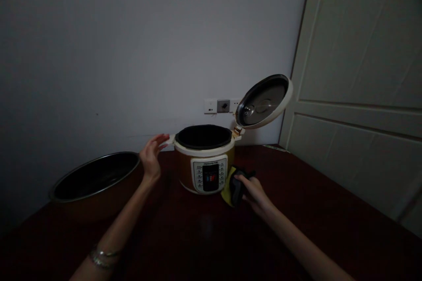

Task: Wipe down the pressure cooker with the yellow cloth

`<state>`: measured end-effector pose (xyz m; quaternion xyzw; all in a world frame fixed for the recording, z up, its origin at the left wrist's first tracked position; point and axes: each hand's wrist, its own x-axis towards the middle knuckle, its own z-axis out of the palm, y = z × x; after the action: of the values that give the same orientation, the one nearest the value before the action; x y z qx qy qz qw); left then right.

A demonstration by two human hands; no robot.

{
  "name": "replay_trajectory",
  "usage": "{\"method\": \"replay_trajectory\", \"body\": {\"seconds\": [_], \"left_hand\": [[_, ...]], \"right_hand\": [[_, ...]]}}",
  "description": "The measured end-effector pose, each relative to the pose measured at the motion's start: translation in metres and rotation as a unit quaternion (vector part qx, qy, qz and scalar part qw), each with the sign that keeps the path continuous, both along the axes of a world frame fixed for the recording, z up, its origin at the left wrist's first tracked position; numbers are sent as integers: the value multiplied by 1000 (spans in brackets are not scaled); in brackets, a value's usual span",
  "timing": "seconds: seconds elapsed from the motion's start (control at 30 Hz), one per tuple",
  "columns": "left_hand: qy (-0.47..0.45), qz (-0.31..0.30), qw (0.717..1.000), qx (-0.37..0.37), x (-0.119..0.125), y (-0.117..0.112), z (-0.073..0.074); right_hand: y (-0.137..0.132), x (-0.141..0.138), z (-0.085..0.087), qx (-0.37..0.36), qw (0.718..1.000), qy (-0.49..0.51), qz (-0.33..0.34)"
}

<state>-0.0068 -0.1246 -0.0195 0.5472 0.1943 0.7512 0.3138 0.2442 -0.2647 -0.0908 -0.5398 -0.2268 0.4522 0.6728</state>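
An electric pressure cooker point(185, 167) with a white rim and brown body stands on the dark table, its control panel point(210, 174) facing me. Its hinged lid point(263, 103) is swung up to the right, and the inside looks dark. My left hand point(152, 154) reaches to the white side handle point(170, 140), fingers stretched out at it; I cannot tell whether they touch. In my right hand point(250, 189) is a yellow-green scrubbing sponge with a dark grip point(227, 194), held against or just beside the cooker's lower right front.
A large round pot point(95, 191) with a dark inside sits at the left, close to my left forearm. Wall sockets point(223, 106) are behind the cooker. A pale panelled door point(356, 74) rises on the right. The dark red table point(204, 237) spreads across the front.
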Motion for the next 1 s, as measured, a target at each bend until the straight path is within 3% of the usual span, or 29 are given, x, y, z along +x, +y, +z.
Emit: {"method": "replay_trajectory", "body": {"seconds": [0.13, 0.2, 0.27, 0.37, 0.43, 0.5, 0.6, 0.7, 0.77, 0.87, 1.0], "left_hand": [[198, -76, 977, 1, 8, -54, -8], [261, -101, 958, -62, 15, -82, -16], [263, -198, 929, -167, 23, -105, -26], [212, -373, 859, -278, 31, -129, -42], [181, -405, 834, -329, 30, -134, -51], [149, -364, 840, -374, 20, -131, -56], [48, -249, 868, -427, -7, -109, -56], [-64, -122, 879, -457, -38, -71, -50], [-82, -48, 883, -460, -50, -42, -49], [-62, -2, 903, -426, -44, -7, -58], [-28, -39, 914, -404, -1, 13, -74]], "right_hand": [[-36, -6, 28, 20, 993, 90, 76], [-54, -14, 39, -10, 987, 119, 111], [-64, -24, 45, -28, 984, 106, 139], [-62, -37, 41, 10, 974, 49, 221], [-51, -39, 31, 49, 959, 23, 277], [-37, -31, 18, 66, 949, 12, 308], [-21, -4, -1, 43, 951, 9, 305], [-12, 29, -20, 19, 969, -3, 246], [-8, 47, -34, 8, 980, 1, 198], [-2, 61, -55, -8, 988, 22, 151], [2, 63, -72, -7, 989, 10, 149]]}}
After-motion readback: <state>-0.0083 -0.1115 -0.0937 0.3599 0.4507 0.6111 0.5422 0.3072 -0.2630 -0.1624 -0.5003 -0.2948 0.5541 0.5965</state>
